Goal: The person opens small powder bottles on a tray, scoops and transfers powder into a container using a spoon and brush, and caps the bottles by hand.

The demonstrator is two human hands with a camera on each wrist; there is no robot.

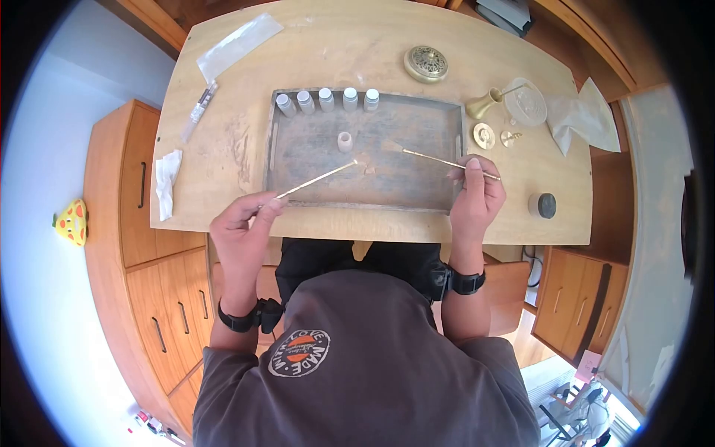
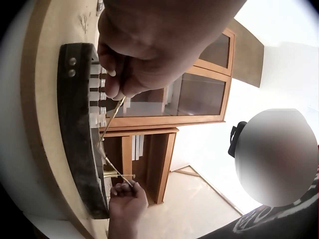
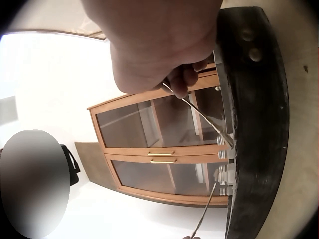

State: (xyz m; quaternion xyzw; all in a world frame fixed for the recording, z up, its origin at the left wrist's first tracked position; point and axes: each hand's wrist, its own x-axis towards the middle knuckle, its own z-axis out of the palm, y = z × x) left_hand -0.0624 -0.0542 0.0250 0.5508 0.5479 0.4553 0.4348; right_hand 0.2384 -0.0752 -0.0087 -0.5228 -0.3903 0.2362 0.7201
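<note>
My left hand (image 1: 249, 216) pinches a thin gold-coloured stick (image 1: 316, 180) with a small scoop-like tip, which hangs over the middle of the dark wooden tray (image 1: 313, 203). Between the fingers of my right hand (image 1: 477, 195) is a slim gold-handled brush (image 1: 447, 162), its fanned bristles pointing left over the tray. A small uncapped vial (image 1: 345, 141) stands in the tray just beyond the stick's tip. Near both tool tips lies a little reddish-brown powder (image 1: 369, 170). In the left wrist view, the left hand (image 2: 149, 45) hides part of its own grip.
Several white-capped bottles (image 1: 326, 100) line the tray's far side. To the right stand a brass vase (image 1: 482, 106), small brass pieces (image 1: 483, 135), a clear dish (image 1: 525, 102) and a black-lidded jar (image 1: 546, 205). A pierced-lid brass burner (image 1: 427, 64) sits behind; a crumpled tissue (image 1: 167, 184) lies left.
</note>
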